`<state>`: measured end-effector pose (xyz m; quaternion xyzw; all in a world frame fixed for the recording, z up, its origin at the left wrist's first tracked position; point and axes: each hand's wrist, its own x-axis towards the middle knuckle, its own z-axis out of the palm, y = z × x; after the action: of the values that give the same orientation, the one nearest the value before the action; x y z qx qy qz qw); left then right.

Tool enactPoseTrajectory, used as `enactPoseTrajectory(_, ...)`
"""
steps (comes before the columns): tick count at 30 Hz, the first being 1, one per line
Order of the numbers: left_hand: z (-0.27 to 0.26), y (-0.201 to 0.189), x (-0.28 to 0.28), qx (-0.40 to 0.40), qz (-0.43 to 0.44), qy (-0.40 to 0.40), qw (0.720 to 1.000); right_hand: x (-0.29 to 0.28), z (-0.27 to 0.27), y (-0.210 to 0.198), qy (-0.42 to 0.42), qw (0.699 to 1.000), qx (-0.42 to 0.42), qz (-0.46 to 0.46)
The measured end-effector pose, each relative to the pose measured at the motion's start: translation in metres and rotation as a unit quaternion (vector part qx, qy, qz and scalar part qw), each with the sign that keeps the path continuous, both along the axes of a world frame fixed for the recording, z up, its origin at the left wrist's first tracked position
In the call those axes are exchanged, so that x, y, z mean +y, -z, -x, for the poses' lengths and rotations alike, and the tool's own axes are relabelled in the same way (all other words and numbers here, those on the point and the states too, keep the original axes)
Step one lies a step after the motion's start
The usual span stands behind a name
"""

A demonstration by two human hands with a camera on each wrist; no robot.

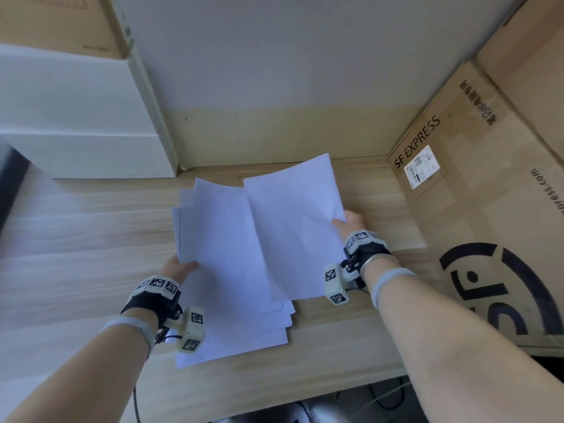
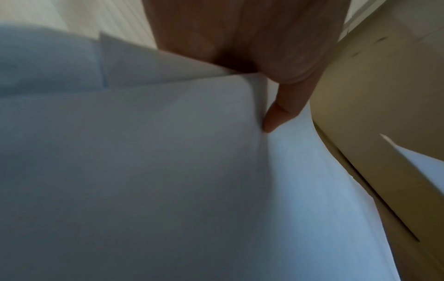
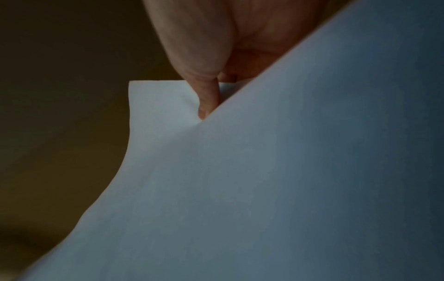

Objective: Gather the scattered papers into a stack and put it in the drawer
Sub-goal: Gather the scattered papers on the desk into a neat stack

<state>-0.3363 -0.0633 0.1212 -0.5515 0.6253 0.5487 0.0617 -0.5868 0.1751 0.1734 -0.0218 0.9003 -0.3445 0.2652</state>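
Note:
Several white sheets form a loose, fanned stack of papers (image 1: 232, 254) over the wooden desk (image 1: 91, 239). My left hand (image 1: 180, 268) grips the stack's left edge, thumb on top; in the left wrist view the thumb (image 2: 276, 116) pinches the papers (image 2: 168, 171). My right hand (image 1: 348, 222) pinches the right edge of a single sheet (image 1: 296, 221) lying tilted over the stack's right side. In the right wrist view a finger (image 3: 209, 98) presses that sheet (image 3: 264, 190). No drawer is in view.
A large SF Express cardboard box (image 1: 476, 209) stands close on the right. White boxes (image 1: 79, 123) are stacked at the back left, with a brown carton on top. The wall closes the back. The desk's front edge (image 1: 305, 395) lies near me.

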Motion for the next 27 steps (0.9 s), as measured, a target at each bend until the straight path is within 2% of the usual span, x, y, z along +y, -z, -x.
enactPoseTrajectory(3, 0.005, 0.001, 0.005, 0.002, -0.005, 0.000, 1.000, -0.022, -0.036, 0.015, -0.078, 0.996, -0.033, -0.027)
enactPoseTrajectory(6, 0.009, 0.000, 0.011, 0.010, -0.005, -0.008, 1.000, -0.037, -0.065, 0.031, -0.114, 0.991, -0.040, -0.064)
enactPoseTrajectory(10, 0.012, 0.001, 0.014, 0.013, -0.004, 0.005, 1.000, -0.061, -0.082, 0.050, -0.084, 0.992, -0.075, -0.048)
enactPoseTrajectory(14, 0.017, 0.001, 0.017, -0.011, -0.016, 0.035, 0.999, -0.073, -0.092, 0.062, -0.137, 0.981, -0.043, -0.129)
enactPoseTrajectory(18, 0.021, 0.002, 0.017, -0.014, -0.025, 0.019, 0.999, -0.070, -0.087, 0.064, -0.132, 0.982, -0.048, -0.127)
enactPoseTrajectory(20, 0.024, 0.002, 0.018, 0.008, -0.030, 0.013, 0.999, -0.066, -0.080, 0.064, -0.100, 0.990, -0.039, -0.094)
enactPoseTrajectory(22, 0.029, -0.003, 0.018, 0.040, -0.032, 0.005, 0.999, -0.061, -0.071, 0.059, -0.037, 0.998, -0.056, -0.017)
enactPoseTrajectory(24, 0.036, -0.010, 0.017, 0.076, -0.026, -0.001, 0.997, -0.057, -0.061, 0.047, 0.019, 0.996, -0.079, 0.043)
enactPoseTrajectory(27, 0.050, -0.032, 0.011, 0.133, -0.015, -0.008, 0.991, -0.059, -0.046, 0.019, 0.044, 0.985, -0.049, 0.158)
